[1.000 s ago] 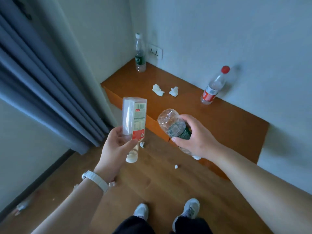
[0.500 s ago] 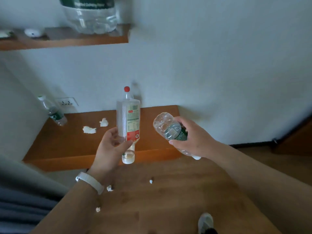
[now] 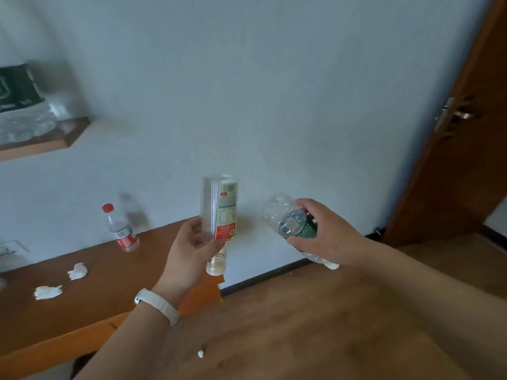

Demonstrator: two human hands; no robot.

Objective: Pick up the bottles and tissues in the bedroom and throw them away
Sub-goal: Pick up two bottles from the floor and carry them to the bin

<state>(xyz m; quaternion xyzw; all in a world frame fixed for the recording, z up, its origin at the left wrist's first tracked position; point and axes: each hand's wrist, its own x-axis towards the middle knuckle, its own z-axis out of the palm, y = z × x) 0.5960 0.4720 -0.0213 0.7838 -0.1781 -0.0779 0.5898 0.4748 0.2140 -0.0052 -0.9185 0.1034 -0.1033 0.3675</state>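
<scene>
The view has swung right toward the door (image 3: 466, 165). The left hand (image 3: 189, 250) still curls its fingers round the square bottle (image 3: 219, 207), and the right hand (image 3: 326, 237) wraps the green-label bottle (image 3: 288, 220) — likely a bin trip. The red-capped bottle (image 3: 120, 229) and tissues (image 3: 77, 270) wait on the surface (image 3: 82, 314), left.

My left hand (image 3: 189, 250) is up, palm facing me, curled round the square bottle (image 3: 222, 212), a white band (image 3: 157, 307) on the wrist. Right of it my right hand (image 3: 326, 237) grips the green-label bottle (image 3: 288, 220), knuckles up, both forearms stretched forward.
</scene>
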